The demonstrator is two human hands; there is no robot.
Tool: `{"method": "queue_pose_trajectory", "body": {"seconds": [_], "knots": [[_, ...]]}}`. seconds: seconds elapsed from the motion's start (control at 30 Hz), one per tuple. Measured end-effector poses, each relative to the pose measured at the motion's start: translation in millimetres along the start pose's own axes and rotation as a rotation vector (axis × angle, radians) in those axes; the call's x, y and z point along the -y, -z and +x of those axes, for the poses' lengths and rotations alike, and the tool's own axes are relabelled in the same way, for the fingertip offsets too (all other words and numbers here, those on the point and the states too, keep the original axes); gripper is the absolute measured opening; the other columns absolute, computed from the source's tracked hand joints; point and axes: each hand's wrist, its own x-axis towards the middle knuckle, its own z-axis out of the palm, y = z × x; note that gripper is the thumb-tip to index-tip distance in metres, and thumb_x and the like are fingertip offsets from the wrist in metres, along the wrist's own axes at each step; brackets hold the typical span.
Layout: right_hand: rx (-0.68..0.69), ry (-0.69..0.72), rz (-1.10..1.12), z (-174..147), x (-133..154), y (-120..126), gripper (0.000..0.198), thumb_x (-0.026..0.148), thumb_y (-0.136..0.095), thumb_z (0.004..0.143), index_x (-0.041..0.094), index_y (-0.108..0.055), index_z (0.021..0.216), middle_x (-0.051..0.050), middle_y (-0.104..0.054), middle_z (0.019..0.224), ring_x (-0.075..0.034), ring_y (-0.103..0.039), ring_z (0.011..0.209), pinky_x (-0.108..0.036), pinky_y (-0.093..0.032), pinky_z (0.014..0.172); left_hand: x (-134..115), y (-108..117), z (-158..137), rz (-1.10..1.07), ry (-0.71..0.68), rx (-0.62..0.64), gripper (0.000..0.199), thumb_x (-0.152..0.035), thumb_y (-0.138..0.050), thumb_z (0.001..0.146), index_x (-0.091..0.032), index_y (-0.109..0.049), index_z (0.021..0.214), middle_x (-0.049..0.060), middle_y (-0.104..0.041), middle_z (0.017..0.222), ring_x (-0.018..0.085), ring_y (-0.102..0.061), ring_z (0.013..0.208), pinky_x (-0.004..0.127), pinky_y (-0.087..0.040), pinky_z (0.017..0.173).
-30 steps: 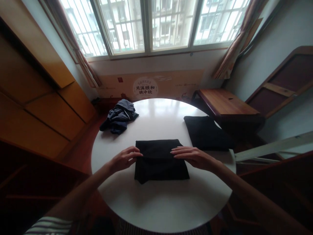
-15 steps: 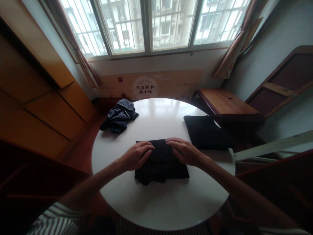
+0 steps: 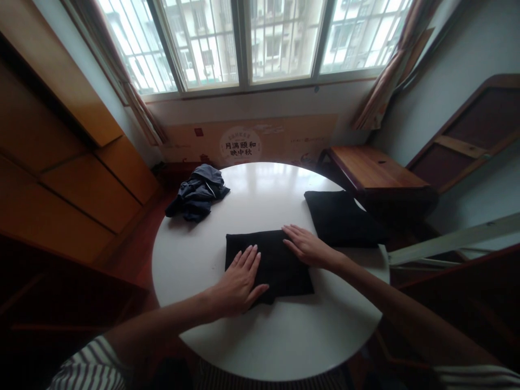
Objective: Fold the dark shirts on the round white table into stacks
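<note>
A folded black garment lies on the white round table in front of me; its exact kind does not show. My left hand rests flat on its left part, fingers stretched out and thumb spread to the right. On the far right part of the same cloth lies my right hand, its fingers extended toward the upper edge. Neither hand grips anything. Parts of the cloth are hidden beneath both hands.
Another folded black garment lies at the table's right edge. A crumpled dark blue-grey garment sits at the far left. Beyond the table stand a wooden side table on the right and wooden cabinets on the left.
My left hand has moved down toward me and flattened onto the cloth. My right hand has shifted slightly outward and its fingers have straightened. The other garments have stayed put.
</note>
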Motion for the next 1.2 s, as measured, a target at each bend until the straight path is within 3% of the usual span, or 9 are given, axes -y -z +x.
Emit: {"method": "queue_pose_trajectory", "body": {"seconds": [0.17,0.37,0.53,0.63,0.73,0.83,0.93,1.03,1.2], "knots": [[0.066,-0.019,0.109,28,-2,31,0.052,0.048,-0.051,0.094,0.010,-0.063,0.127,-0.019,-0.064,0.126,-0.031,-0.058,0.120,-0.039,-0.044,0.104,53,42,38,-0.178,0.108,-0.096,0.042,-0.041,-0.043,0.099,-0.014,-0.062,0.126,0.015,-0.062,0.131,0.027,-0.056,0.124,0.042,-0.043,0.106],[0.385,-0.108,0.298,57,-9,54,0.071,0.071,-0.069,0.070,0.011,-0.071,0.109,-0.015,-0.068,0.107,-0.026,-0.065,0.091,-0.031,-0.051,0.076,113,56,67,-0.453,0.244,0.337,0.055,-0.059,-0.074,0.072,-0.018,-0.071,0.108,0.006,-0.072,0.100,0.023,-0.066,0.092,0.028,-0.050,0.077],[0.385,-0.123,0.443,57,-13,56,0.069,0.066,-0.080,0.058,0.016,-0.071,0.104,-0.011,-0.068,0.108,-0.025,-0.063,0.094,-0.028,-0.050,0.075,114,52,69,-0.522,0.230,0.405,0.045,-0.054,-0.080,0.065,-0.019,-0.069,0.092,-0.001,-0.066,0.080,0.018,-0.061,0.077,0.023,-0.046,0.065],[0.374,-0.126,0.558,51,-17,57,0.062,0.057,-0.084,0.056,0.016,-0.072,0.102,-0.009,-0.070,0.103,-0.024,-0.063,0.092,-0.029,-0.050,0.074,113,54,72,-0.578,0.173,0.376,0.045,-0.045,-0.079,0.067,-0.017,-0.068,0.100,0.000,-0.066,0.081,0.017,-0.061,0.075,0.022,-0.046,0.064],[0.138,-0.042,0.571,42,-12,68,0.048,0.047,-0.081,0.063,0.015,-0.071,0.098,-0.007,-0.069,0.092,-0.022,-0.063,0.085,-0.030,-0.050,0.072,110,73,80,-0.462,0.063,0.259,0.034,-0.037,-0.072,0.075,-0.015,-0.070,0.101,0.000,-0.067,0.079,0.016,-0.062,0.071,0.022,-0.046,0.061],[-0.287,0.123,0.463,27,7,88,0.030,0.036,-0.074,0.077,0.016,-0.069,0.100,-0.005,-0.066,0.088,-0.018,-0.060,0.079,-0.030,-0.049,0.072,102,106,90,-0.193,-0.078,-0.099,0.025,-0.027,-0.062,0.082,-0.015,-0.069,0.104,0.003,-0.070,0.084,0.018,-0.065,0.076,0.026,-0.050,0.070],[-0.583,0.338,0.241,10,31,105,0.023,0.025,-0.063,0.088,0.020,-0.067,0.110,-0.006,-0.062,0.092,-0.019,-0.058,0.083,-0.034,-0.050,0.075,96,132,97,0.024,-0.246,-0.410,0.029,-0.017,-0.056,0.085,-0.019,-0.067,0.112,0.008,-0.071,0.109,0.023,-0.065,0.103,0.037,-0.047,0.096],[-0.591,0.445,-0.067,-3,43,99,0.037,0.016,-0.051,0.094,0.022,-0.061,0.129,-0.009,-0.061,0.094,-0.023,-0.055,0.089,-0.041,-0.048,0.082,95,124,91,0.095,-0.346,-0.427,0.030,-0.016,-0.052,0.089,-0.020,-0.065,0.116,0.010,-0.068,0.122,0.024,-0.061,0.117,0.042,-0.043,0.105],[-0.301,0.509,-0.263,-38,38,40,0.045,0.008,-0.039,0.095,0.015,-0.056,0.136,-0.011,-0.063,0.093,-0.024,-0.055,0.086,-0.041,-0.046,0.083,92,53,40,0.157,-0.383,-0.239,0.035,-0.013,-0.041,0.095,-0.021,-0.066,0.118,0.011,-0.068,0.121,0.024,-0.062,0.114,0.042,-0.049,0.098]]}}
